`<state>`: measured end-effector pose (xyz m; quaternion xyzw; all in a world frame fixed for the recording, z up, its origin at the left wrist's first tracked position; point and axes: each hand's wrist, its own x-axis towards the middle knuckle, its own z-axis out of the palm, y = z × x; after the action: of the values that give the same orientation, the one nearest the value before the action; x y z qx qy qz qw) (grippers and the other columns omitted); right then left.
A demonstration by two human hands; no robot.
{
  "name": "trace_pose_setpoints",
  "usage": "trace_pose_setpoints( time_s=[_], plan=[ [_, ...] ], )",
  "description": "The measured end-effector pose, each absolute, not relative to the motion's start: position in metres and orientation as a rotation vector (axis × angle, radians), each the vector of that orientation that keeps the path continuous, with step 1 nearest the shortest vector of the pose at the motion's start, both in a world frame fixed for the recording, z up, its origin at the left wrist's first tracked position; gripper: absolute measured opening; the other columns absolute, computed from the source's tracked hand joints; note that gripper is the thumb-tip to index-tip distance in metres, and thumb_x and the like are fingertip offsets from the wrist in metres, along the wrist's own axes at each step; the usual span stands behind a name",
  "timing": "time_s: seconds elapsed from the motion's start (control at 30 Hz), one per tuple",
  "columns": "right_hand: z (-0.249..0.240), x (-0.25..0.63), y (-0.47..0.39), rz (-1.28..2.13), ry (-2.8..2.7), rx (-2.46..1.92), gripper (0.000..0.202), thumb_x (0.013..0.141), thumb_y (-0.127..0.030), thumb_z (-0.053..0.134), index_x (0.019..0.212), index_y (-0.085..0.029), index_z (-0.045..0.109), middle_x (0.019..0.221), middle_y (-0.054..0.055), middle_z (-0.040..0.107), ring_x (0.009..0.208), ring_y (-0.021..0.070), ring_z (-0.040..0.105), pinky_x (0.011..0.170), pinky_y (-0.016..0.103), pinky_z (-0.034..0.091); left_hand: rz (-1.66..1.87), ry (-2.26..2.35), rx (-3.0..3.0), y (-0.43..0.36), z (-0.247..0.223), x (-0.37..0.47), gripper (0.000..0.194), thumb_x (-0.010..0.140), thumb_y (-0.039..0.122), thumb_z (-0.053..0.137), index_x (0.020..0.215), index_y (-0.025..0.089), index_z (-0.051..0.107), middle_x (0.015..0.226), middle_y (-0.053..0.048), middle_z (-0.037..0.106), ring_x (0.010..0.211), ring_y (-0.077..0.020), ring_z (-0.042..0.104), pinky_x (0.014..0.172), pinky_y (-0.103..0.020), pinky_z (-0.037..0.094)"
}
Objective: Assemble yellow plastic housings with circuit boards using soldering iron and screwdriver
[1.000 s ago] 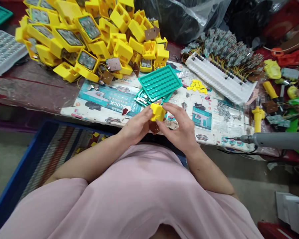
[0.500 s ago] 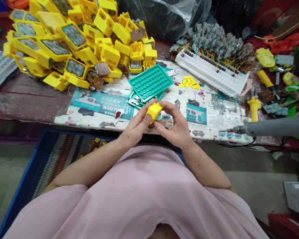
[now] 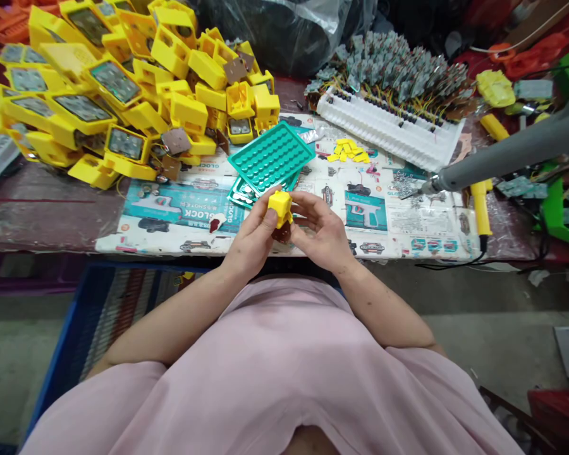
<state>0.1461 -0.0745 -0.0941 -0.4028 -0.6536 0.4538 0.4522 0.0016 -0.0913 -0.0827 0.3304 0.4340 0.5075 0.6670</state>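
Between my two hands, just above the table's near edge, is a small yellow plastic housing. My left hand grips it from the left, with the thumb on its near face. My right hand is closed against its right side, thumb and fingertips at the lower corner. A brown circuit board shows just under the housing, partly hidden by the fingers. Right behind my hands lie a green dimpled tray and, under it, a second green tray with round metal pieces.
Yellow housings are heaped at the back left. A white rack holds wired boards at the back right. Small yellow pieces and tiny screws lie nearer. A grey electric screwdriver juts in from the right.
The yellow housing has been turned in my hands, and more of the brown board shows. The grey screwdriver has swung, its tip now over the screws. The whole view has shifted slightly.
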Motion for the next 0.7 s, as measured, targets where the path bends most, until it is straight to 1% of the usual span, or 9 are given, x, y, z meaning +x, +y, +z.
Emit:
trace_pose_setpoints(
  time_s=[0.07, 0.13, 0.23, 0.33, 0.4, 0.47, 0.57, 0.63, 0.7],
  plan=[
    [-0.099, 0.15, -0.069, 1.206, -1.523, -1.02, 0.042, 0.082, -0.03, 0.061, 0.123, -0.025, 0.052, 0.128, 0.007, 0.068, 0.112, 0.0172, 0.07, 0.093, 0.033, 0.062, 1.197, 0.95, 0.639, -0.088, -0.077, 0.006, 0.043, 0.092, 0.038, 0.061, 0.132, 0.026, 0.057, 0.131, -0.004, 0.063, 0.126, -0.0191, 0.056, 0.11, -0.034, 0.044],
    [-0.102, 0.154, -0.064, 1.275, -1.427, -1.061, 0.039, 0.082, -0.034, 0.06, 0.12, -0.025, 0.055, 0.13, 0.007, 0.067, 0.115, 0.019, 0.069, 0.088, 0.034, 0.063, 1.214, 0.934, 0.566, -0.085, -0.072, 0.008, 0.033, 0.095, 0.031, 0.056, 0.126, 0.024, 0.06, 0.126, -0.004, 0.066, 0.118, -0.0176, 0.061, 0.105, -0.033, 0.048],
    [-0.104, 0.16, -0.058, 1.441, -1.246, -1.101, 0.034, 0.082, -0.04, 0.06, 0.113, -0.025, 0.059, 0.129, 0.007, 0.068, 0.112, 0.0194, 0.07, 0.083, 0.035, 0.065, 1.19, 0.953, 0.505, -0.082, -0.067, 0.007, 0.026, 0.097, 0.03, 0.051, 0.12, 0.023, 0.063, 0.123, -0.003, 0.067, 0.114, -0.0172, 0.064, 0.101, -0.032, 0.051],
    [-0.105, 0.163, -0.056, 1.592, -1.096, -1.065, 0.035, 0.081, -0.044, 0.066, 0.11, -0.024, 0.06, 0.126, 0.005, 0.07, 0.105, 0.0181, 0.073, 0.092, 0.038, 0.063, 1.147, 0.994, 0.449, -0.08, -0.064, 0.005, 0.026, 0.097, 0.035, 0.053, 0.117, 0.023, 0.065, 0.12, -0.004, 0.069, 0.11, -0.0176, 0.066, 0.096, -0.031, 0.054],
    [-0.106, 0.165, -0.056, 1.583, -1.115, -1.032, 0.039, 0.078, -0.045, 0.072, 0.109, -0.024, 0.06, 0.123, 0.006, 0.072, 0.106, 0.0185, 0.073, 0.097, 0.039, 0.06, 1.136, 1.023, 0.42, -0.078, -0.063, 0.006, 0.029, 0.099, 0.038, 0.05, 0.119, 0.022, 0.065, 0.116, -0.004, 0.071, 0.107, -0.0175, 0.067, 0.092, -0.03, 0.056],
    [-0.107, 0.168, -0.056, 1.447, -1.254, -1.038, 0.039, 0.077, -0.044, 0.073, 0.108, -0.023, 0.061, 0.119, 0.006, 0.073, 0.106, 0.0185, 0.072, 0.098, 0.039, 0.059, 1.13, 1.051, 0.405, -0.077, -0.064, 0.007, 0.033, 0.101, 0.04, 0.045, 0.121, 0.021, 0.063, 0.111, -0.005, 0.073, 0.104, -0.0176, 0.069, 0.09, -0.03, 0.057],
    [-0.105, 0.173, -0.059, 0.966, -1.633, -1.122, 0.025, 0.087, -0.036, 0.065, 0.108, -0.022, 0.065, 0.117, 0.007, 0.074, 0.109, 0.019, 0.069, 0.1, 0.04, 0.055, 1.113, 1.073, 0.471, -0.078, -0.061, 0.003, 0.039, 0.1, 0.045, 0.042, 0.124, 0.021, 0.062, 0.11, -0.007, 0.074, 0.102, -0.0195, 0.071, 0.089, -0.033, 0.058],
    [-0.104, 0.176, -0.063, 0.621, -1.887, -1.173, 0.02, 0.091, -0.034, 0.064, 0.106, -0.022, 0.069, 0.113, 0.007, 0.074, 0.108, 0.0215, 0.066, 0.099, 0.043, 0.052, 1.104, 1.092, 0.608, -0.08, -0.055, -0.011, 0.043, 0.097, 0.052, 0.046, 0.124, 0.023, 0.063, 0.115, -0.007, 0.073, 0.105, -0.022, 0.071, 0.087, -0.036, 0.059],
    [-0.105, 0.177, -0.066, 0.413, -2.086, -1.202, 0.02, 0.089, -0.036, 0.067, 0.102, -0.023, 0.071, 0.106, 0.006, 0.075, 0.101, 0.0244, 0.065, 0.092, 0.043, 0.049, 1.187, 1.162, 0.823, -0.085, -0.047, -0.034, 0.045, 0.091, 0.058, 0.054, 0.124, 0.029, 0.063, 0.122, -0.004, 0.071, 0.115, -0.0247, 0.067, 0.09, -0.037, 0.058]
  ],
)
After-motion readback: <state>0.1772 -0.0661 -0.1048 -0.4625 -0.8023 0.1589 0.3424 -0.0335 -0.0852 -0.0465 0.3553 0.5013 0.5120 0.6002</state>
